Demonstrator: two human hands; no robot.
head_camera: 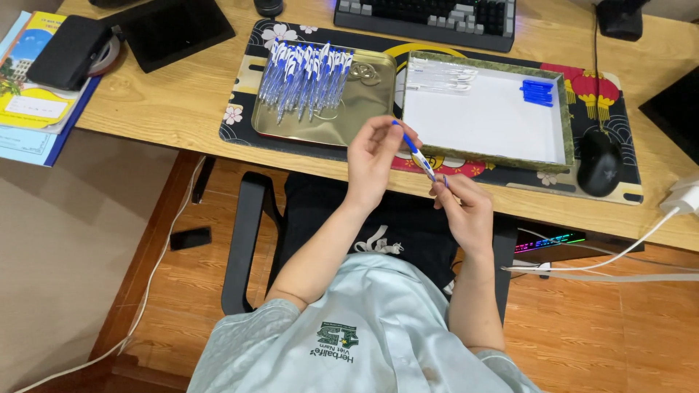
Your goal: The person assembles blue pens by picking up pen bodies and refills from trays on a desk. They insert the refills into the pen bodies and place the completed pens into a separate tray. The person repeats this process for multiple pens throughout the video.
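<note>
At frame centre, our left hand [375, 156] and right hand [460, 207] fingers pinch one blue-and-white pen [418, 154], below the gold tray [371, 109].

Black keyboard [429, 16], black mouse [598, 161]; dark tablet [177, 28], stacked books [33, 94], white charger [683, 198]

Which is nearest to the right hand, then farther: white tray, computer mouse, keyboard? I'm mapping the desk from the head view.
From the right hand:
1. White tray, just beyond it on the mat.
2. Computer mouse, off to one side.
3. Keyboard, at the desk's far edge.
</note>
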